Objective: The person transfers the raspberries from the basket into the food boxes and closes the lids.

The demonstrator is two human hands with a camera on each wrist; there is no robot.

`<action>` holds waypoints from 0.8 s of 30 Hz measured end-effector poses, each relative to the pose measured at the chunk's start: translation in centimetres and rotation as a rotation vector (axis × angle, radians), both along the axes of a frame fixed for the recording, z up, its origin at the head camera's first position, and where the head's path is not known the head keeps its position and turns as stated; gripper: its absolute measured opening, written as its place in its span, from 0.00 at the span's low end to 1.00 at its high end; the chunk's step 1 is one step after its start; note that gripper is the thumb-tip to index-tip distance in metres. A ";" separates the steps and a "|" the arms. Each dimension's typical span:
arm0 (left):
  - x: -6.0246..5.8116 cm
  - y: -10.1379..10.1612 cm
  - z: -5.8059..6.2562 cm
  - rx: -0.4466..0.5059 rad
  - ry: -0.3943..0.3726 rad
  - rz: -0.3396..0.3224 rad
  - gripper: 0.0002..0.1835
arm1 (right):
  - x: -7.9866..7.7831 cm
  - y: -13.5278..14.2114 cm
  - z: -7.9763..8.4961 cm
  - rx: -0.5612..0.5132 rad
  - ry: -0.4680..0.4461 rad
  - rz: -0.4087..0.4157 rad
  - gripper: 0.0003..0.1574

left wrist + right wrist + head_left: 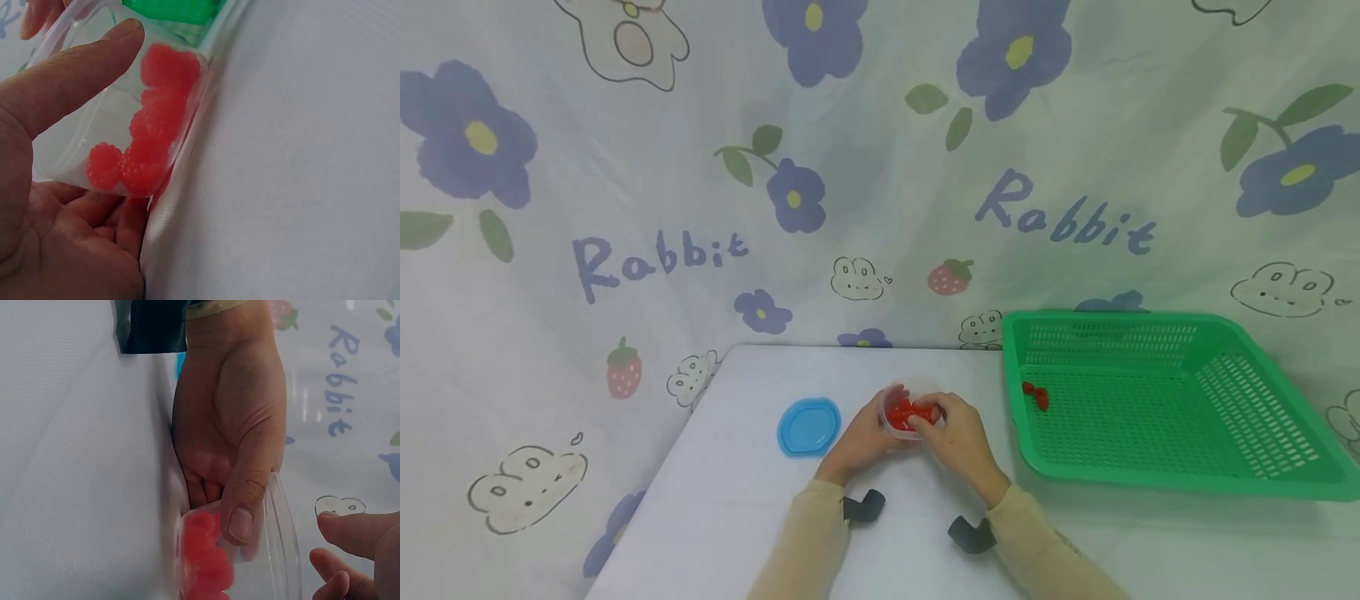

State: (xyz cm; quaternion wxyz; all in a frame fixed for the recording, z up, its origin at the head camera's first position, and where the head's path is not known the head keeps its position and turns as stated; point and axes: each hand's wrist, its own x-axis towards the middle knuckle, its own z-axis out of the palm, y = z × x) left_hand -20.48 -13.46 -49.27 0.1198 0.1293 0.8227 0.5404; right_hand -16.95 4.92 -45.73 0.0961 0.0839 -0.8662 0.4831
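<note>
My left hand [865, 437] grips a clear plastic tub [81, 119], its thumb along the near side and its fingers underneath. Several red raspberries [165, 119] lie along the tub's lower wall, seen through the plastic. The tub is tipped, with its mouth toward my right hand [958, 433]. That hand hovers at the mouth with its thumb and fingers loosely bent. In the right wrist view, its fingertips [331, 522] stand apart just off the rim, with no berry between them.
A green plastic basket [1105, 479] stands at the right, with a few red berries [1039, 396] inside by its left wall. A blue lid [808, 427] lies on the white table [737, 517] left of the tub. Dark wrist mounts [973, 533] stick out from the sleeves.
</note>
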 end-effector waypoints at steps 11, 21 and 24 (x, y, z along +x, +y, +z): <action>0.1 0.1 0.1 -0.002 -0.002 0.007 0.52 | 0.6 0.1 1.4 -0.035 -0.005 0.020 0.12; -0.1 0.2 0.0 -0.038 -0.002 0.020 0.53 | 1.6 1.1 4.4 -0.078 0.071 0.040 0.13; -0.1 0.2 0.0 -0.055 -0.008 0.023 0.53 | 1.8 1.6 5.1 -0.075 0.101 0.034 0.13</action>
